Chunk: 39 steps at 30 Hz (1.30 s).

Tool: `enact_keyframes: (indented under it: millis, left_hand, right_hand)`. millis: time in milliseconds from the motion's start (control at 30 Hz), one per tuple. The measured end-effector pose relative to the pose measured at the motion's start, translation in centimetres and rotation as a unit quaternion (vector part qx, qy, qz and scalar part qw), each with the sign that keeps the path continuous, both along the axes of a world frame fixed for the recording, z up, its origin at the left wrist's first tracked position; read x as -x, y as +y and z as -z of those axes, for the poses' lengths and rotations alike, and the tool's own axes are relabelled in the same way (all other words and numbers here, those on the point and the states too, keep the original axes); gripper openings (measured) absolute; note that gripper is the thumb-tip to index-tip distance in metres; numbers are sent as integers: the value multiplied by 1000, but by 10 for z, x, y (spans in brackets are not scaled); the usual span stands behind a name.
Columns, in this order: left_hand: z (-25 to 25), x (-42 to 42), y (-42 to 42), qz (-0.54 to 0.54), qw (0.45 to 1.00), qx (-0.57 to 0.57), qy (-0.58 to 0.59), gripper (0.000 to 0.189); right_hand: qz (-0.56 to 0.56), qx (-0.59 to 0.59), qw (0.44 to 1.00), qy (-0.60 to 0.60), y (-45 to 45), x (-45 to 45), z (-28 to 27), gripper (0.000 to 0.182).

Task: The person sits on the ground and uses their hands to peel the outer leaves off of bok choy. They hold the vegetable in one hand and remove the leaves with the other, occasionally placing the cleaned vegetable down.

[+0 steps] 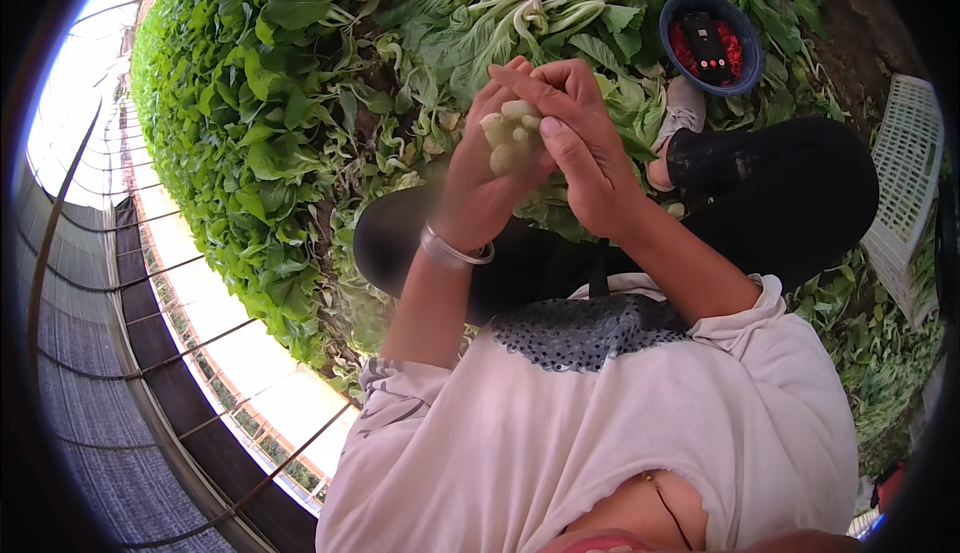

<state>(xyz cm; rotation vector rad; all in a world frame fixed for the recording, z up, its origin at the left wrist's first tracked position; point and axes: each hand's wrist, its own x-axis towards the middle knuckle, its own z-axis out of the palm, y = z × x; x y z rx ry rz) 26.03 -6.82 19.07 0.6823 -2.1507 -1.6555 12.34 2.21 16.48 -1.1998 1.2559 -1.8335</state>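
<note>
My left hand (491,178), with a silver bangle at the wrist, is closed around a small bunch of leafy greens. The pale cut stem ends (516,132) face up towards me. Pressed against the bunch from the other side, my right hand (589,136) has its thumb on the stems and its fingers crossing over those of the left. A green leaf (636,144) sticks out beyond the right hand; my hands hide most of the other leaves. Beyond my hands lies a heap of picked greens (525,9) with pale stalks.
Leafy plants (247,102) grow densely at the left. A blue bowl (675,65) holding red ties and a phone (709,46) stands near my shoe (682,106). At the right is a white plastic crate (904,155). Trimmed leaves (352,245) litter the soil.
</note>
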Motion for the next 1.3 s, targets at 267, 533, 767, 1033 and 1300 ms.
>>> enact_keyframes:
  millis: [267, 533, 767, 1033, 1300]
  left_hand:
    - [15, 0, -4, -83, 984, -157, -20, 54]
    - [-19, -13, -65, -45, 983, -175, -20, 34]
    - [2, -5, -108, -10, 998, -55, -12, 46]
    - [14, -1, -128, -136, 968, -141, -155, 72]
    - [12, -3, -128, -109, 972, -158, -134, 58]
  right_hand:
    - [-74, -89, 969, -220, -9, -29, 18, 47]
    - [-21, -312, 900, -303, -69, 34, 166, 24]
    - [197, -408, 886, 102, -213, 74, 304, 33]
    - [225, -320, 917, 76, -226, 46, 317, 26]
    - [-58, -122, 952, -276, -192, 26, 211, 32]
